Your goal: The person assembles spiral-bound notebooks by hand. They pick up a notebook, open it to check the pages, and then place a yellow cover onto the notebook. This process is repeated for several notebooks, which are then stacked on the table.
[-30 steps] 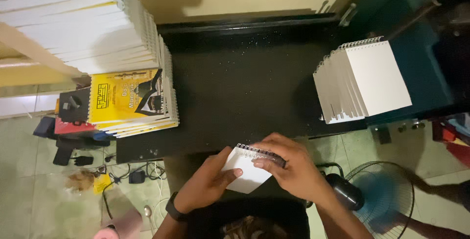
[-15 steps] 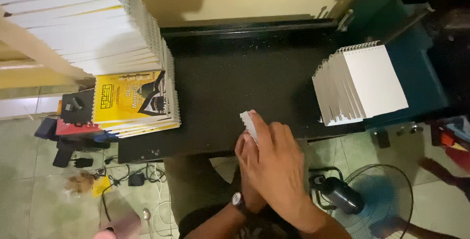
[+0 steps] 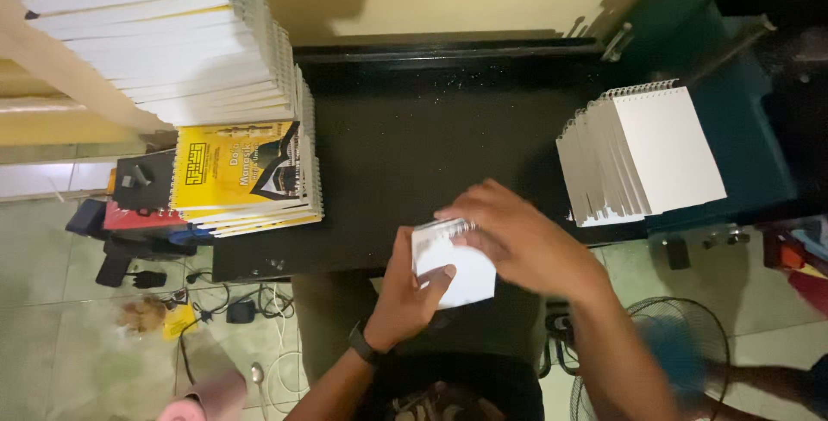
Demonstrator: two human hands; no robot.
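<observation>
A small white spiral-bound notepad (image 3: 453, 266) is held over the near edge of the black table (image 3: 414, 145). My left hand (image 3: 401, 296) grips its left side from below, thumb on the white page. My right hand (image 3: 517, 240) lies across its top and right side, fingers curled over the wire spine. A stack of white spiral-bound pads (image 3: 642, 153) leans at the table's right end. At the left stands a tall fanned stack of spiral booklets, the nearest with a yellow cover (image 3: 237, 166).
A dark blue machine (image 3: 742, 110) stands behind the right stack. A fan (image 3: 664, 361) sits on the floor at lower right. Cables and chargers (image 3: 224, 309) lie on the tiled floor at lower left, near a pink object (image 3: 207, 399).
My left hand has come back from under the right one and now grips the notepad's left side. The pad has turned from edge-on to lying flatter, white page up.
</observation>
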